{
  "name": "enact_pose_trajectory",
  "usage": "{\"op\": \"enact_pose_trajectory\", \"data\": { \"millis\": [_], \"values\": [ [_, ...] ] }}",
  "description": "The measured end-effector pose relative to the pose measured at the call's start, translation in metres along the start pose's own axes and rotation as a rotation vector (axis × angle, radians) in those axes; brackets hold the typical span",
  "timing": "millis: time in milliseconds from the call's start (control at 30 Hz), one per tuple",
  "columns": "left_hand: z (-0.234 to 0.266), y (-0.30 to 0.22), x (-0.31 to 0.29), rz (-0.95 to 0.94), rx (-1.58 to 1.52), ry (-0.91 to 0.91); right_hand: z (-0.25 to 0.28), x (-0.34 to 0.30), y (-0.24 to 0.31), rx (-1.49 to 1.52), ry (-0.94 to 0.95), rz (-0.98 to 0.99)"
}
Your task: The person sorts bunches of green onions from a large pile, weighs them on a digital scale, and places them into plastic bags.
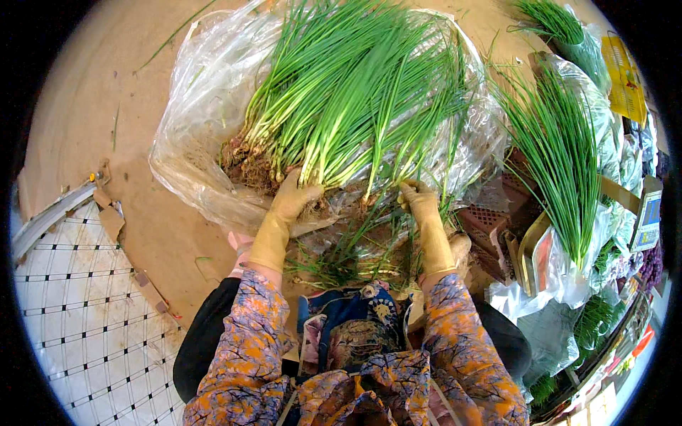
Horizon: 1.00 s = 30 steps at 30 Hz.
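A large heap of green onions (pixel 355 85) lies on a spread clear plastic bag (pixel 192 106), leaves pointing away from me and soil-caked roots (pixel 256 163) toward me. I wear tan gloves. My left hand (pixel 293 199) is closed around the root end of some green onions at the near edge of the heap. Farther right, my right hand (pixel 422 200) has its fingers pinched at the lower end of a few thin stalks. Loose green onions and trimmings (pixel 341 259) lie between my forearms, in front of my blue patterned apron (pixel 355 312).
On the right, another bunch of green onions (pixel 561 156) rests by a digital scale (pixel 648 213) and white plastic bags (pixel 533 295). A brown plastic crate (pixel 486 227) stands beside my right arm. A yellow basket (pixel 624 78) is farther back. White tiles (pixel 92 298) cover the floor at left.
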<state>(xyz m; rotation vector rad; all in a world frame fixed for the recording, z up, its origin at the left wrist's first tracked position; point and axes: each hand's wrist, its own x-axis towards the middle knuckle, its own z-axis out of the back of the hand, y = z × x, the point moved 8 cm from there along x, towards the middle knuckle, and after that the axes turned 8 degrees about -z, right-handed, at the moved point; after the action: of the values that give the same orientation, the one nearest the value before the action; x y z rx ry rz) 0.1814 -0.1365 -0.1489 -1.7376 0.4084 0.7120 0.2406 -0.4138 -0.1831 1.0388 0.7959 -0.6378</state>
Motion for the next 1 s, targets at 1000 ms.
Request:
{"op": "enact_pose_trajectory", "data": {
  "millis": [1000],
  "values": [
    [-0.059, 0.036, 0.003, 0.235, -0.497, 0.316, -0.066, -0.032, -0.032, 0.141, 0.286, -0.205]
  ]
}}
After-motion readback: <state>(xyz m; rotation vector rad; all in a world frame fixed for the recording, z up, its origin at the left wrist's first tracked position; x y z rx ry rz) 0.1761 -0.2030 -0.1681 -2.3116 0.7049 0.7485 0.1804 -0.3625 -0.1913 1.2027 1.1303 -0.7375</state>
